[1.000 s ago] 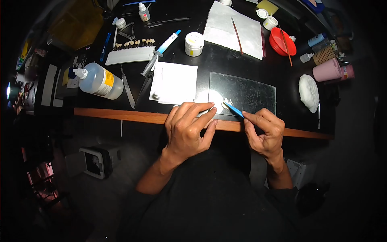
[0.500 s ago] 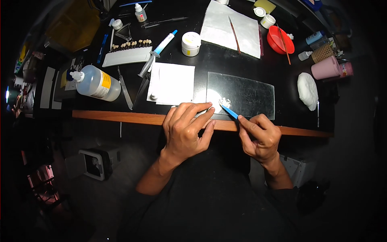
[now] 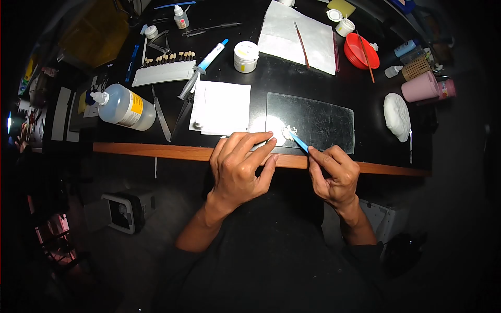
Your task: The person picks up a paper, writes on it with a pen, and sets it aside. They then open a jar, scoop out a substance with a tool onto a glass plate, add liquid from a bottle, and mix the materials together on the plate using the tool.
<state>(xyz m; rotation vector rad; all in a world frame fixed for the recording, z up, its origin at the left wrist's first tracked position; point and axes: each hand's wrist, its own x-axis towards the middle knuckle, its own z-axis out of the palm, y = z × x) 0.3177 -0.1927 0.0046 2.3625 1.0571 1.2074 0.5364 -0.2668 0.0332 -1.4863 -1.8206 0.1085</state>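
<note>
My right hand [image 3: 335,175] pinches a slim blue spatula-like tool [image 3: 300,142]. Its tip meets a small heap of crumbly white material [image 3: 289,132] on a glass slab [image 3: 329,120]. My left hand [image 3: 241,164] lies over the wooden table edge, fingers bent and apart. Its fingertips reach the slab's near left corner. Something pale shows between those fingers, but I cannot make out what it is. A square pad of white paper [image 3: 224,107] lies just beyond this hand.
A clear squeeze bottle [image 3: 126,108], a shade guide [image 3: 166,73] and a blue-and-white syringe [image 3: 206,68] stand or lie left. A white jar [image 3: 246,57] is behind the slab. At right are a red bowl [image 3: 360,52], a white wad [image 3: 396,117] and a pink cup [image 3: 420,87].
My right hand has shifted slightly left, and the blue tool is turned a little, its tip now at the right side of the white heap. My left hand stays put.
</note>
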